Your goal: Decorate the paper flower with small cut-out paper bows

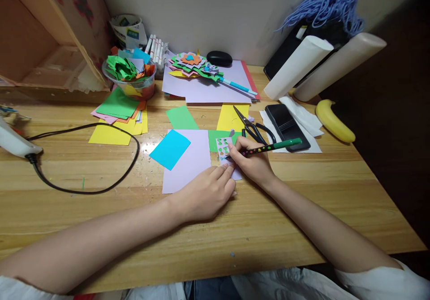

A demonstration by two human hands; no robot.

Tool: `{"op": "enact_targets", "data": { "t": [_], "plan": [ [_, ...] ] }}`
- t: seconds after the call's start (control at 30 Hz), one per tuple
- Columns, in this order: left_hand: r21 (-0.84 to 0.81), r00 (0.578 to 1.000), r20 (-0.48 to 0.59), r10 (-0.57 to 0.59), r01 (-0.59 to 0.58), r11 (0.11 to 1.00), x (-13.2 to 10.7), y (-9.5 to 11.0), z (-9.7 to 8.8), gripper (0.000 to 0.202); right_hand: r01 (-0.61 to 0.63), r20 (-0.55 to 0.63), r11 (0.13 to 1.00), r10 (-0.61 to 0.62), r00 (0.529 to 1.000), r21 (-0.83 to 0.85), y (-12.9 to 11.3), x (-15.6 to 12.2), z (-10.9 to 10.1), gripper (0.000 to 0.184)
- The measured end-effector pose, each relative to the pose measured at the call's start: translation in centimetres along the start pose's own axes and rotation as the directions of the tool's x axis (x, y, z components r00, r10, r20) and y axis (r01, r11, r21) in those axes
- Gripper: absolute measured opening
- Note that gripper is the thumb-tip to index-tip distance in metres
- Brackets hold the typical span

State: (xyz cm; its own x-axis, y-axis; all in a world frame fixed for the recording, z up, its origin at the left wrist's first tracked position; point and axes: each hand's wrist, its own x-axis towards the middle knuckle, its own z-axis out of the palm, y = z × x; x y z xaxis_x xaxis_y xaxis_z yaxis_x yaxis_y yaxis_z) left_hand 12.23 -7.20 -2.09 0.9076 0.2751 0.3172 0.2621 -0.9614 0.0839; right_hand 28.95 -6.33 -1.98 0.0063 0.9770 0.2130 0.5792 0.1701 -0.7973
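My right hand (252, 158) is closed around a green and black pencil (273, 146), its tip resting on a small lilac card (224, 150) with green cut-out shapes. My left hand (205, 192) lies beside it, fingers curled, fingertips pressing the card's lower edge against the wooden table (302, 201). A large lilac sheet (191, 165) with a blue paper piece (170, 149) on it lies just to the left of my hands. Black scissors (252, 127) rest behind my right hand on yellow paper (231, 117).
A layered paper flower (195, 64), lilac sheets, markers and a bowl of paper scraps (131, 76) stand at the back. Coloured sheets (117, 116), a glue gun (15, 141) and its cable (101, 188) lie left. A phone (286, 125), banana (334, 121) and paper rolls (298, 67) lie right.
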Motion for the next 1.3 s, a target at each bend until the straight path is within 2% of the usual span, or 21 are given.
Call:
{"op": "enact_targets", "data": {
  "t": [0.3,0.4,0.47,0.5,0.63,0.77,0.87,1.07,1.2,1.3],
  "plan": [
    [-0.019,1.0,0.011,-0.003,0.004,1.0,-0.2,0.0,-0.1,0.029,-0.003,-0.01,1.0,0.003,1.0,0.025,-0.1,-0.1,0.0,0.036],
    [-0.021,1.0,0.026,-0.009,0.009,1.0,-0.2,0.0,-0.2,0.029,0.02,-0.14,0.995,-0.007,0.99,0.096,-0.2,0.1,-0.4,0.033],
    [-0.029,0.999,0.048,-0.012,0.013,1.0,-0.2,0.0,-0.3,0.029,0.017,-0.226,0.982,0.026,0.974,0.187,-0.1,0.2,-0.7,0.022],
    [-0.033,0.998,0.058,-0.014,0.016,0.999,-0.1,0.0,-0.3,0.029,0.007,-0.23,0.972,0.049,0.972,0.236,0.0,0.3,-0.8,0.017],
    [-0.036,0.997,0.078,-0.03,0.032,0.999,0.0,-0.1,-0.5,0.03,-0.064,-0.093,0.929,0.105,0.99,0.364,0.6,0.5,-1.0,0.017],
    [-0.033,0.996,0.083,-0.029,0.032,0.999,0.1,-0.3,-0.5,0.029,-0.062,0.057,0.94,0.046,0.997,0.335,0.9,0.4,-1.1,0.008],
    [-0.032,0.997,0.072,-0.016,0.018,0.999,0.1,-0.2,-0.4,0.028,-0.033,0.091,0.952,0.005,0.996,0.304,0.9,0.3,-1.3,0.003],
    [-0.044,0.997,0.074,-0.01,0.013,0.999,0.1,-0.2,-0.4,0.029,-0.086,0.151,0.952,0.042,0.988,0.295,0.9,0.0,-1.3,0.01],
    [-0.025,0.997,0.076,-0.008,0.01,1.0,0.0,-0.2,-0.5,0.029,-0.08,0.186,0.959,0.029,0.982,0.272,1.1,-0.1,-1.4,0.008],
    [-0.016,0.997,0.076,-0.021,0.022,1.0,0.0,0.0,-0.6,0.028,-0.123,0.219,0.963,0.07,0.973,0.24,1.0,-0.3,-1.6,0.008]
  ]
}}
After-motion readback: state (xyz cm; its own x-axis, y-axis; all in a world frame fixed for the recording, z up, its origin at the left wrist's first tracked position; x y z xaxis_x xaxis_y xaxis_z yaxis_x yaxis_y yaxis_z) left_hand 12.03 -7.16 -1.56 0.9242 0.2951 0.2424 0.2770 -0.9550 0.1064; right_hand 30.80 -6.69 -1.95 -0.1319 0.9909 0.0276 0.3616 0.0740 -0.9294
